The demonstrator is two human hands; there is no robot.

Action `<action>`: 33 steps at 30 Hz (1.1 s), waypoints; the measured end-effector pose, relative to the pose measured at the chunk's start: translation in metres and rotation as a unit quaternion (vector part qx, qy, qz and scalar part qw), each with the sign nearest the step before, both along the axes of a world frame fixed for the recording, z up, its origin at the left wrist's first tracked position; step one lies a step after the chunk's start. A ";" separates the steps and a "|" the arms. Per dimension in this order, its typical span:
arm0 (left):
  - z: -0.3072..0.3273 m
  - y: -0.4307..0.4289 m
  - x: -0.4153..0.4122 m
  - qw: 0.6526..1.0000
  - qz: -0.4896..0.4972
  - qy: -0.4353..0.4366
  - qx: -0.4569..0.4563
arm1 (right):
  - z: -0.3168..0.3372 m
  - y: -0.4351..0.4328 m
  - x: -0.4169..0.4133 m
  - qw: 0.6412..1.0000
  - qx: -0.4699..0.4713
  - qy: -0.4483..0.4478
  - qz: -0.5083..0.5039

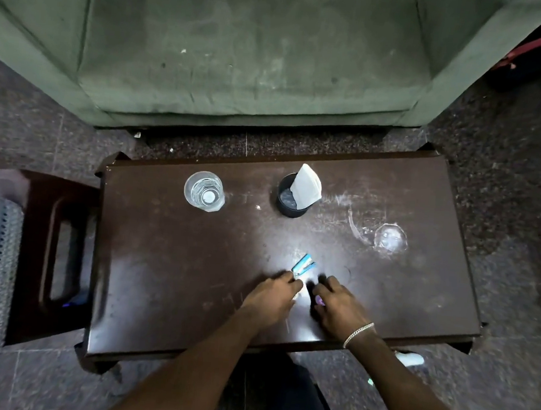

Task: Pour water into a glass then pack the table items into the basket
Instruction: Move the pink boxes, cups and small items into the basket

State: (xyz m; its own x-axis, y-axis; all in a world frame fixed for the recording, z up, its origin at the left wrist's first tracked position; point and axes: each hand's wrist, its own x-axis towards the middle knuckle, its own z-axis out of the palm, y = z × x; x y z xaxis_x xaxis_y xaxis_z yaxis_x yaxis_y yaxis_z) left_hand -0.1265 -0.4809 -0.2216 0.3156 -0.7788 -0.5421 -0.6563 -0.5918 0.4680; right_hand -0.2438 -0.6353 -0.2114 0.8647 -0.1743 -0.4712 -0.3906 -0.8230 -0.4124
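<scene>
Stapler [303, 268] — blue, on table [167, 261] — pinched at near end by left grip [275, 297]; right grip [336, 302] unclear.

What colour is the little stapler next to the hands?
The stapler is light blue with silvery metal, seen in the head view.

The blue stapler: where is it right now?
In the head view, the stapler lies on the table near its front middle, at the left hand fingertips, right hand beside.

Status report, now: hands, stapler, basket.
Left hand pinching small blue stapler. Right hand covering a purple item, grip unclear. Grey perforated basket far left, path unobstructed.
</scene>
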 end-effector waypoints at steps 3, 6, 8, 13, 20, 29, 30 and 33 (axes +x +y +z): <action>0.001 0.003 0.002 1.000 0.002 -0.001 -0.019 | 0.005 0.004 0.005 0.999 -0.002 -0.032 0.006; 0.008 0.015 0.013 0.998 0.021 -0.009 -0.052 | 0.013 0.012 0.023 0.998 0.006 -0.062 0.005; 0.015 0.032 0.027 0.997 0.033 -0.024 -0.071 | 0.020 0.023 0.043 0.997 0.021 -0.076 0.012; 0.040 0.106 0.080 0.988 0.103 -0.055 -0.098 | 0.047 0.078 0.117 0.987 0.076 -0.131 0.050; 0.093 0.255 0.144 0.951 0.243 -0.153 -0.118 | 0.090 0.209 0.226 0.952 0.135 -0.229 0.154; 0.154 0.439 0.156 0.863 0.425 -0.242 -0.129 | 0.127 0.382 0.300 0.909 0.211 -0.267 0.239; 0.156 0.457 0.154 0.855 0.439 -0.247 -0.121 | 0.129 0.398 0.303 0.905 0.219 -0.264 0.251; 0.156 0.506 0.148 0.840 0.474 -0.250 -0.087 | 0.133 0.441 0.311 0.891 0.233 -0.254 0.296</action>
State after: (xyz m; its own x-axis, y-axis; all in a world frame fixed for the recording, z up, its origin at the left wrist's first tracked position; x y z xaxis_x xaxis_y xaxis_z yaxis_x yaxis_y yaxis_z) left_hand 0.0211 0.0250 -0.0658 0.9929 -0.1024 -0.0608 -0.0689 -0.9103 0.4082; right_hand 0.0672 -0.1946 -0.0782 0.8626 0.4950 0.1047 0.3888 -0.5161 -0.7632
